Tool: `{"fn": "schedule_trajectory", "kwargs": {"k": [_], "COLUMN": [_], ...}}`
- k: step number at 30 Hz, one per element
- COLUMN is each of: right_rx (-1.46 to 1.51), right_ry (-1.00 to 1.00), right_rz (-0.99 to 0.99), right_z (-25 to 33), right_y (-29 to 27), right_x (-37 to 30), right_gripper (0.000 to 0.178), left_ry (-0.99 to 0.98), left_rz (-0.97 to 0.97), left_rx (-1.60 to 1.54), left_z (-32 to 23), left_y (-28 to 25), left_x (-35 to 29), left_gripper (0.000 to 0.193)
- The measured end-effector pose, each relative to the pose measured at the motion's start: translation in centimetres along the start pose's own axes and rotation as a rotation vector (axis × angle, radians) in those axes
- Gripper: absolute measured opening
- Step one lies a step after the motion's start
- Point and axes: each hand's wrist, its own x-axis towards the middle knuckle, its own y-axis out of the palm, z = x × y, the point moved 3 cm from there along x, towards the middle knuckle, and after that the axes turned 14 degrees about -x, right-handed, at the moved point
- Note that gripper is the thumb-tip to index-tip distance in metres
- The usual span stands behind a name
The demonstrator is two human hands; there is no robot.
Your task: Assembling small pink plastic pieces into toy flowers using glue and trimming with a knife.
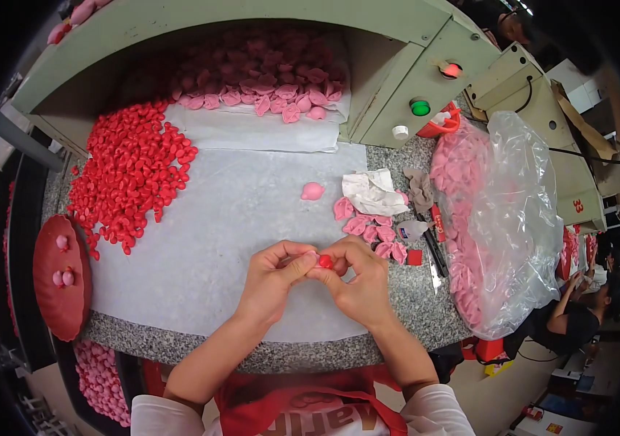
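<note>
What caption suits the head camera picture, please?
Left hand and right hand hold a small, glossy red piece over a white paper sheet.

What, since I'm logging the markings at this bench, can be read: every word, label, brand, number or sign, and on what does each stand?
Red apron: large lettering near the lower edge, partly legible; not copied here.
Pale green machine at right: red number; not copied here.
Red stick on the bench: pale marking, too small to read.
Small pale bottle: marking too small to read.
</note>
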Motion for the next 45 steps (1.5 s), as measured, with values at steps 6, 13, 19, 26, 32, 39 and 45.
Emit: {"fn": "schedule_trajectory", "kwargs": {"k": [6, 13, 19, 26, 32, 39, 45], "right_rx": [-0.129, -0.229, -0.374, -0.346, -0.112, -0.282, 0.377], "right_ry": [-0.073, -0.212, -0.278, -0.075, 0.504, 0.392, 0.136], "right_rz": [-0.139, -0.200, -0.275, -0.485, -0.475, -0.343, -0.357], "right_z": [1.0, 2.5, 3.9, 1.1, -7.5, -12.9, -3.5], "right_y": [-1.1, -1.3, -2.1, -5.0, -7.1, -7.7, -6.9], "right_x": [0.0, -1.5, -2.2, -4.5, -3.4, -2.3, -0.9], "right_gripper": [0.019, 0.023, 0.028, 0.046, 0.051, 0.027, 0.023], "left_ry": [-0.049, -0.210, -0.234, -0.212, -0.208, -0.268, -0.205], "left_rz": [0.079, 0.048, 0.126, 0.164, 0.261, 0.385, 0.420], "left_rx": [-0.131, -0.355, -0.388, -0.530, -0.646, -0.651, -0.653], "left_z": [0.0, 0.0, -0.4, -2.1, -2.2, -2.3, -2.2], "left_y": [0.7, 0.6, 1.4, 1.8, 1.5, 2.2, 1.3], "left_x": [0.2, -1.5, -1.6, -1.3, -1.1, -1.6, -1.3], "left_gripper": [0.020, 0.031, 0.033, 0.038, 0.041, 0.045, 0.041]}}
